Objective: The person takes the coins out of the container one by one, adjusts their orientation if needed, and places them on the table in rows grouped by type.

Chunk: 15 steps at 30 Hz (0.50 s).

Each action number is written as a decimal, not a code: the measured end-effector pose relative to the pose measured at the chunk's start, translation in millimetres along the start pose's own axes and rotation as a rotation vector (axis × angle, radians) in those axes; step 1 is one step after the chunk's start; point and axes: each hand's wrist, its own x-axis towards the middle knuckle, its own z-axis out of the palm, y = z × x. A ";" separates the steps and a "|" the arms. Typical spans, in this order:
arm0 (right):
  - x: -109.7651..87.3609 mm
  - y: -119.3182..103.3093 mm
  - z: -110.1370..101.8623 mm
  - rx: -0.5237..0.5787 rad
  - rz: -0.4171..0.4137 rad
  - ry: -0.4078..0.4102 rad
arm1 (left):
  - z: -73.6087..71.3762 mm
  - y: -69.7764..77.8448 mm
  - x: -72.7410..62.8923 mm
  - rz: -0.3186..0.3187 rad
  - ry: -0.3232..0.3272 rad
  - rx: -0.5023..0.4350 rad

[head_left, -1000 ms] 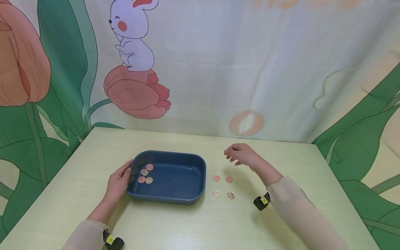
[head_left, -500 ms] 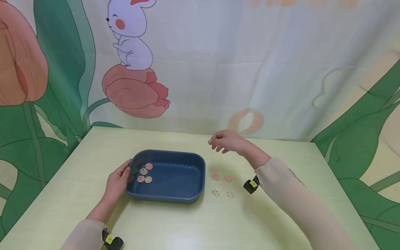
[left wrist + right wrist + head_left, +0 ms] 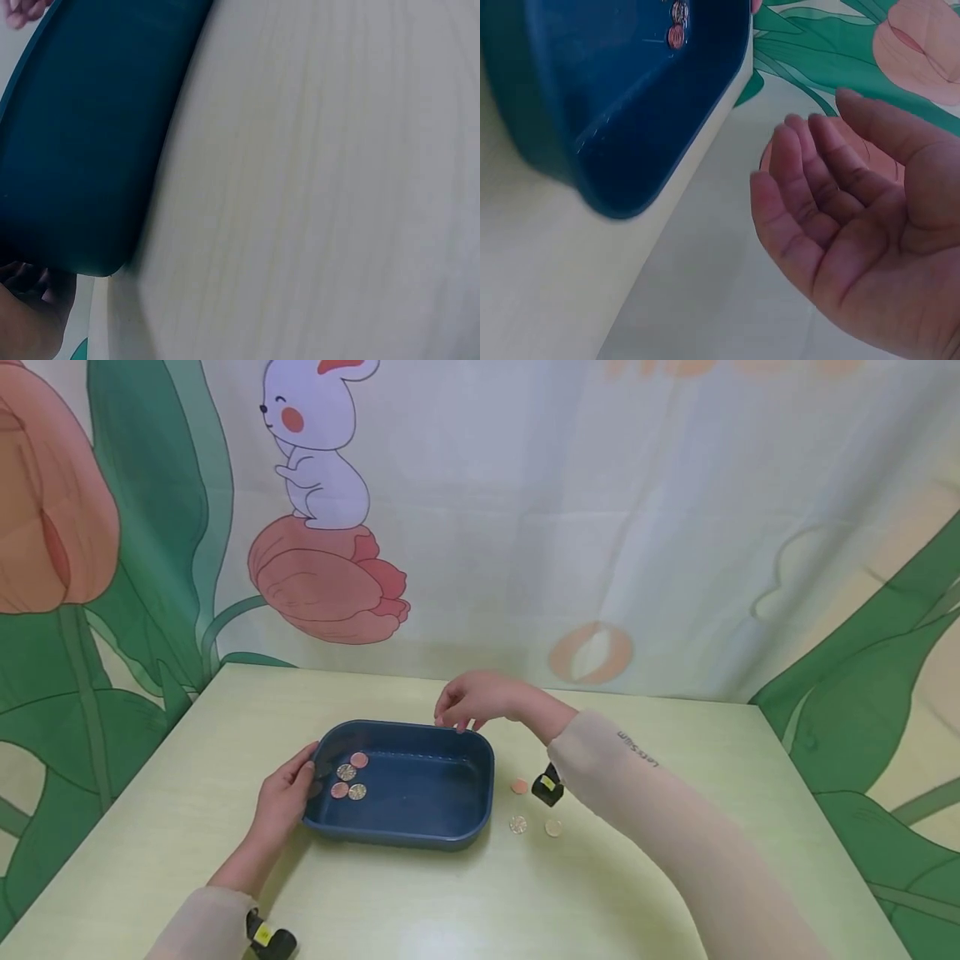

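Note:
A deep blue tray (image 3: 420,841) sits on the table. My left hand (image 3: 281,802) grips its left end, with the thumb over the rim; in the left wrist view that hand (image 3: 34,315) shows at the tray's lower corner. Several copper- and gold-coloured coins (image 3: 357,792) lie inside at the left. My right hand (image 3: 476,700) hovers by the far rim, towards the tray's right end. In the right wrist view its palm (image 3: 870,232) faces the camera, fingers loosely bent, with nothing visible in them. A copper coin (image 3: 519,786) and two gold coins (image 3: 518,824) lie right of the tray.
The pale wooden table (image 3: 420,902) stretches around the tray. A printed curtain (image 3: 480,568) with a rabbit and tulips hangs behind its far edge. A small black camera (image 3: 549,785) on my right wrist covers the spot of another copper coin.
My right hand has moved left, from beyond the coins on the table to the tray's far rim. The left hand, tray and coins stay where they were.

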 end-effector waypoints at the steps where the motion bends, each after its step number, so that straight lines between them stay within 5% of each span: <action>1: 4.4 -3.9 2.0 -0.007 -0.006 -0.019 | 0.2 0.3 -0.1 0.001 0.000 0.000; 15: 66.6 -33.0 45.6 -0.098 -0.078 -0.143 | 0.5 1.8 -0.6 -0.007 0.007 -0.005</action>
